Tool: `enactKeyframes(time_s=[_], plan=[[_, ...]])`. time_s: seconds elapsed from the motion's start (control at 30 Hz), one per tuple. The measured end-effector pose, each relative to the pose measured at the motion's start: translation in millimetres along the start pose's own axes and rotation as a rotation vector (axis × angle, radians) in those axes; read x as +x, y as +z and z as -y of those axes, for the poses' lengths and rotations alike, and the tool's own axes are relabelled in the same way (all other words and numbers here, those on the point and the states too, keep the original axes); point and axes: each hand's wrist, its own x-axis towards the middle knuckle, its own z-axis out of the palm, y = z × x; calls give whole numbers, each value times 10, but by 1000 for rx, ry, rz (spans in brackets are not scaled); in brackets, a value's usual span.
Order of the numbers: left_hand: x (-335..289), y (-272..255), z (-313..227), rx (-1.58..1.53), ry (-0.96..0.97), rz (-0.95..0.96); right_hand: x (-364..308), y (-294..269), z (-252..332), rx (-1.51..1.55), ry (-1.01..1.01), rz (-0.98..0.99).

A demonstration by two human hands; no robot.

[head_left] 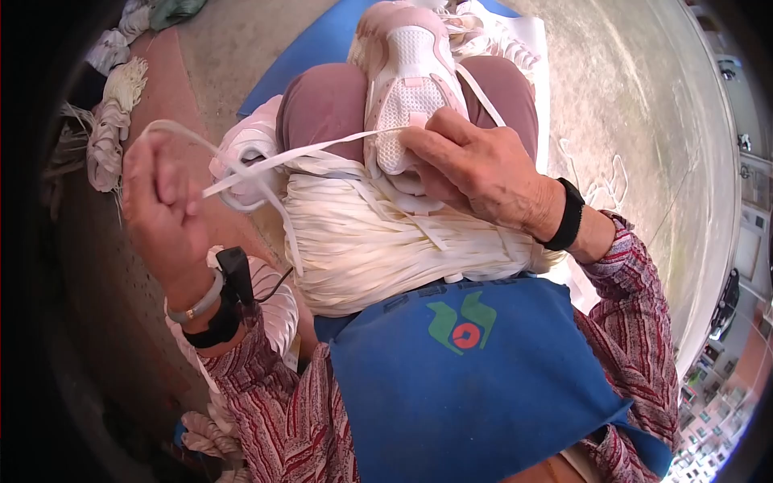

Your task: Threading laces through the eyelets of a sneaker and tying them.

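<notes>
A pink and white sneaker (407, 101) stands between my knees, its mesh upper facing me. At its near end my right hand (487, 169) is closed, thumb and finger pinching a flat white shoelace (322, 147) against the shoe. The lace stretches left from there to my left hand (165, 213), which is raised, a little blurred, and curled around it. A loop of lace arcs above the left fingers and a loose end hangs down toward my lap. Across my lap lies a thick bundle of cream laces (362, 241).
Left of my knee is another pink and white shoe (251, 157). More shoes (274, 298) are stacked beside my left forearm. Bundles of laces (109, 137) lie at the far left, and loose lace strands (600, 181) rest on the floor at right. A blue apron (475, 386) covers my lap.
</notes>
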Motion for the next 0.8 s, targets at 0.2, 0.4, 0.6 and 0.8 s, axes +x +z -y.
enactKeyframes(time_s=[0.2,0.4,0.6,0.8], plan=[[-280,-460,-135,-287,56,-68,-70,178,61,89,-52,72],[-358,-943,-198,-390,42,-133,-43,24,-312,270,36,-163],[-436,-2024,-329,-631,-17,-223,-413,-11,-779,240,125,-139],[-691,-2428,-727,-802,60,-271,-611,-361,-747,699,426,69]])
